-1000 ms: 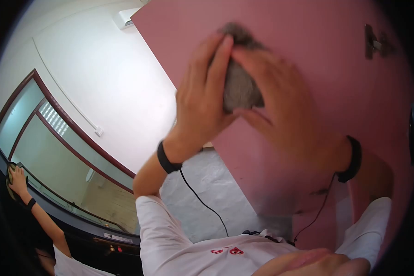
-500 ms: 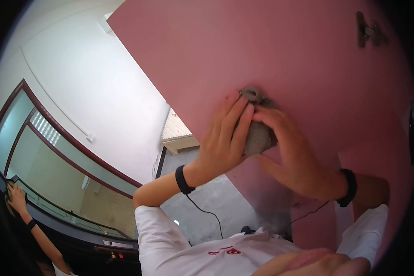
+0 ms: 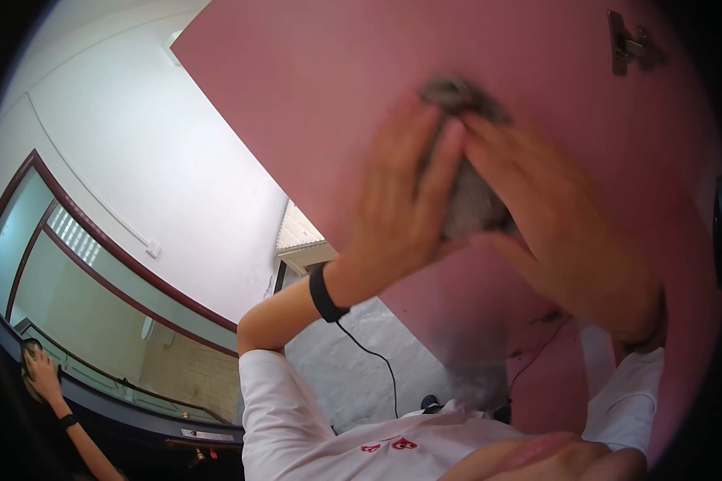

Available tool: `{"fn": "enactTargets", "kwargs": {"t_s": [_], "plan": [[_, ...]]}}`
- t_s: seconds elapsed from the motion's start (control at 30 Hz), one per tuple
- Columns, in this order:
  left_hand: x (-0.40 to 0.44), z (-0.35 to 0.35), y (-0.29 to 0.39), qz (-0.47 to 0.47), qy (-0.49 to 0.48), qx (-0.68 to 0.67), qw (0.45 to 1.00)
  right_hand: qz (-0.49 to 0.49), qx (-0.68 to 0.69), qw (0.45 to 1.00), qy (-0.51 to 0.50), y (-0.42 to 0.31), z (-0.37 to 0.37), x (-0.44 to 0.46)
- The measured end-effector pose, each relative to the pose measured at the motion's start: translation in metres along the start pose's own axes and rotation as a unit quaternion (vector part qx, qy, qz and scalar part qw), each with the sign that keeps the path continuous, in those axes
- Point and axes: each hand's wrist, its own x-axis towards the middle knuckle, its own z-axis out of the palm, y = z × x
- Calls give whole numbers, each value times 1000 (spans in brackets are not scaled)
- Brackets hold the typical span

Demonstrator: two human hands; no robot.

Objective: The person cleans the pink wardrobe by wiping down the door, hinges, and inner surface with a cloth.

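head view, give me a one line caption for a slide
Left hand and right hand together hold a bunched gray cloth at a pink panel.

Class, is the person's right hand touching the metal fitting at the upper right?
Apart: the head view shows pink panel plainly between the right hand and the metal fitting.

We see a broad pink board (image 3: 329,104) with a bunched grey cloth (image 3: 473,210), blurred, against its face. At the upper right we find a dark metal hinge (image 3: 634,48) on it, and lower down a small dark patch (image 3: 546,317) too blurred to name.
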Motion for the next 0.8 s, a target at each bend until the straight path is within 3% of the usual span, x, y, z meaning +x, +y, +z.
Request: {"fn": "enactTargets", "kwargs": {"t_s": [0.03,0.07,0.1,0.13,0.23,0.33,0.4,0.5,0.57,0.63,0.77,0.8], "plan": [[-15,6,11,2,0,-1,1000,28,-24,995,-89,-2,-7,-15],[-30,11,20,17,-64,-21,998,30,-23,995,-88,-2,-11,-28],[-41,14,25,31,-127,-40,991,56,-10,984,-170,-2,-16,-38],[-49,17,26,33,-127,-39,991,82,1,965,-251,0,-17,-44],[-47,18,25,76,-163,9,984,62,29,973,-219,10,-13,-45],[-45,13,27,34,-182,-7,983,61,67,975,-201,12,-3,-49],[-44,15,25,-23,-167,-39,985,51,86,980,-170,17,0,-44],[-27,14,22,-33,-84,-20,996,38,130,983,-125,28,1,-33],[-29,8,30,-36,-77,14,996,41,170,980,-98,35,16,-42],[-16,0,30,-39,-77,43,995,-17,195,980,-25,51,23,-39],[14,-1,16,16,-80,100,992,-36,308,950,-51,79,16,-24],[15,3,2,42,-74,97,992,-6,390,920,-27,93,25,-17]]}}
